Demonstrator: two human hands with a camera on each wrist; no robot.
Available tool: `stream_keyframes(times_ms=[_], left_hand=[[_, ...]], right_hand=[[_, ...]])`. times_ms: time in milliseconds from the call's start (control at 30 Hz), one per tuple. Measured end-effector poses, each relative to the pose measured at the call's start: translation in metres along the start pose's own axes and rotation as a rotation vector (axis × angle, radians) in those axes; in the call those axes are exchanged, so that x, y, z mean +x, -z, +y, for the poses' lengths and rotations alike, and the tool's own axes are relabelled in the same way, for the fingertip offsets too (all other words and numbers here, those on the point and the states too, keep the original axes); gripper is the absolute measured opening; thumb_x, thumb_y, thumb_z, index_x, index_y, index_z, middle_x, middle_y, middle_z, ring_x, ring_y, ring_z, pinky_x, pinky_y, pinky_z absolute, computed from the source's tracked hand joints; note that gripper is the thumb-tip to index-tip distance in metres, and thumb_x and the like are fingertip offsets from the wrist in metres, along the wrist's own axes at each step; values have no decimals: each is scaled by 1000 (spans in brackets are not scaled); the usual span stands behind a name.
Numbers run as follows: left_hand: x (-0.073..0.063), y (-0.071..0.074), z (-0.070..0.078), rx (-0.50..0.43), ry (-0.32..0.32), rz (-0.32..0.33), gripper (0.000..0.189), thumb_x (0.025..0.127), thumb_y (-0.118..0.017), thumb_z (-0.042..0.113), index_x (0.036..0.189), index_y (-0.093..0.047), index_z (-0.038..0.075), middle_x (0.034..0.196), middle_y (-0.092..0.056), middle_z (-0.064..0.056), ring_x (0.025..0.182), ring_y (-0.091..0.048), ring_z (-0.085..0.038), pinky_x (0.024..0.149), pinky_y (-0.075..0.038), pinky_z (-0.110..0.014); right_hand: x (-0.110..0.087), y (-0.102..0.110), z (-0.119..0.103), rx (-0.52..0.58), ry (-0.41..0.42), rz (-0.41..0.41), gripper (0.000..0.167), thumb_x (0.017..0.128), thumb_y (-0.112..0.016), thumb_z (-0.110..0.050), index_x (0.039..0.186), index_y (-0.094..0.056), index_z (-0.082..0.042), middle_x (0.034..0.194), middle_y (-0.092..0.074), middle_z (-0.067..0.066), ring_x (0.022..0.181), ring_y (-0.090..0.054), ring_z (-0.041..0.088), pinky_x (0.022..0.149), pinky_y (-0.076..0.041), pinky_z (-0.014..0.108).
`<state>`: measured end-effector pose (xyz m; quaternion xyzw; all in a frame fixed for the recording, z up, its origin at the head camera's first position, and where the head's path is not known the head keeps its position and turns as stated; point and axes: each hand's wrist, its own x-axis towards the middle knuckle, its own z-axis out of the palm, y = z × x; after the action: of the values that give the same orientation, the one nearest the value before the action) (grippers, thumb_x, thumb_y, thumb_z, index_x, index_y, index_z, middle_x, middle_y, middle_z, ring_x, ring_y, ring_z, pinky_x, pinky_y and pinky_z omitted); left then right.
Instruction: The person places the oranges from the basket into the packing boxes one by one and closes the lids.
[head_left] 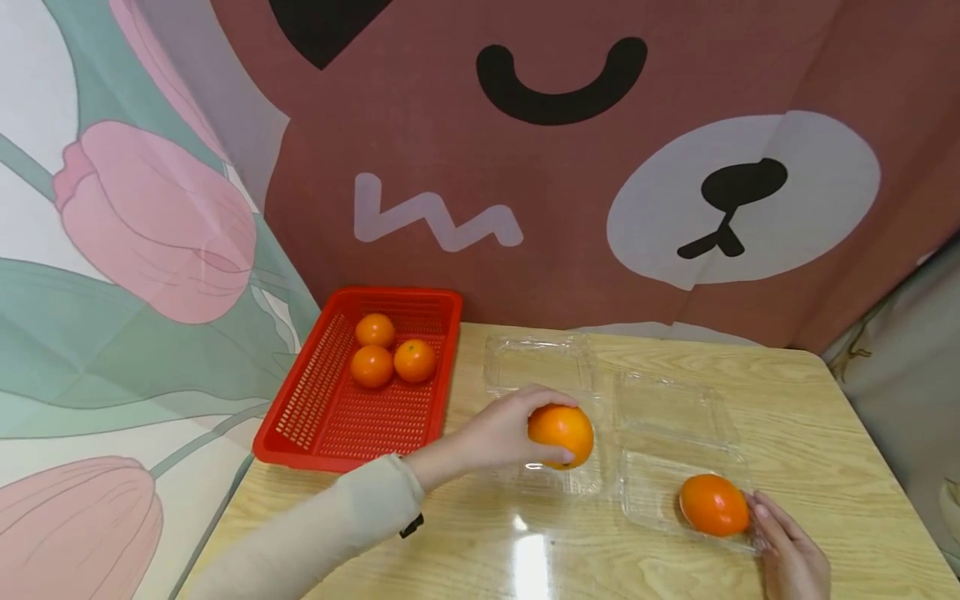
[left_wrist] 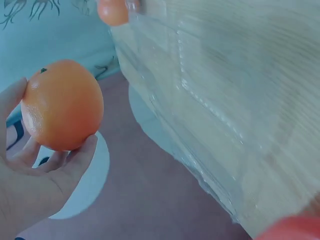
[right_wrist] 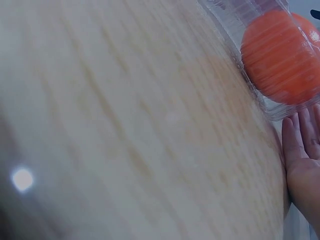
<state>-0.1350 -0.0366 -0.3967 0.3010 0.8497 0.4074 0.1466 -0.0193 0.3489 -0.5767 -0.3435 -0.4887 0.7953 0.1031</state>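
My left hand (head_left: 504,431) grips an orange (head_left: 564,435) between thumb and fingers, held above a clear plastic clamshell box (head_left: 583,483) whose lid lies open at the back. The left wrist view shows the same orange (left_wrist: 65,106) raised off the table. Fairly straight fingers of my right hand (head_left: 795,550) touch the right front corner of a second open clear box (head_left: 648,500). In that box's right part sits another orange (head_left: 714,505), beside those fingertips. Through the box wall, the right wrist view shows this orange (right_wrist: 280,57).
A red plastic basket (head_left: 300,460) with several slotted sides stands at the left, holding three oranges (head_left: 372,367). The wooden table (head_left: 832,433) ends against a patterned curtain (head_left: 555,275) behind the boxes.
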Motion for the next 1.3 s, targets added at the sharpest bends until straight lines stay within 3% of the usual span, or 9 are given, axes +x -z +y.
stream_keyframes(times_ms=[133,267,400,533,667,833,967,1167,1300], left_hand=[[5,-12,7,-2,-23,-6,58,79,-84,37,132,-61,29,131,-56,13,113,-55,-8,91,-48,-27],[11,-26,14,15,-90,-29,56,81,-83,37,132,-61,29,131,-55,14,114,-54,-4,91,-47,-23],[18,-39,18,45,-150,-60,56,82,-81,40,132,-60,29,130,-55,14,111,-54,-2,89,-46,-19],[25,-49,19,35,-164,-70,56,82,-81,41,132,-60,30,129,-55,15,111,-53,0,89,-46,-18],[32,-58,18,-47,-146,-88,56,81,-82,39,132,-61,29,130,-55,17,112,-53,0,89,-46,-18],[41,-72,16,-228,-133,-130,55,82,-83,28,132,-61,22,127,-56,16,108,-53,1,86,-48,-18],[47,-83,13,-288,-130,-154,55,82,-83,23,132,-61,20,127,-56,16,108,-53,1,86,-48,-18],[58,-102,12,-270,-131,-172,55,82,-83,24,133,-61,23,131,-53,17,111,-51,3,88,-46,-17],[65,-114,13,-139,-146,-164,55,83,-82,32,133,-60,28,132,-51,19,114,-49,5,89,-44,-15]], right_hand=[[1,-2,-1,0,-20,23,13,90,-75,-20,97,-77,-29,93,-72,-17,86,-67,-4,72,-51,12],[2,-3,-2,4,-44,58,13,85,-79,-23,95,-77,-30,92,-72,-18,86,-67,-4,71,-51,12],[0,-2,-3,28,-35,48,11,86,-78,-20,94,-77,-28,91,-73,-16,87,-68,-3,72,-51,13],[-1,-1,-4,23,-22,25,11,89,-75,-19,93,-77,-29,92,-73,-16,88,-67,-3,71,-51,14],[-1,-1,-2,21,-1,3,13,91,-72,-16,93,-77,-29,94,-73,-15,88,-68,-3,72,-51,14],[-1,-1,-1,19,11,6,13,90,-74,-18,97,-77,-28,94,-73,-15,88,-68,-3,74,-51,13],[-2,-3,0,2,-7,34,14,87,-78,-22,98,-77,-29,93,-73,-17,88,-67,-4,74,-50,12],[-1,-4,-2,-45,-31,68,17,86,-79,-27,101,-75,-31,94,-72,-19,88,-66,-6,74,-49,11],[0,-4,-3,-105,-45,75,19,88,-76,-32,106,-71,-33,94,-70,-22,88,-65,-8,74,-48,10]])
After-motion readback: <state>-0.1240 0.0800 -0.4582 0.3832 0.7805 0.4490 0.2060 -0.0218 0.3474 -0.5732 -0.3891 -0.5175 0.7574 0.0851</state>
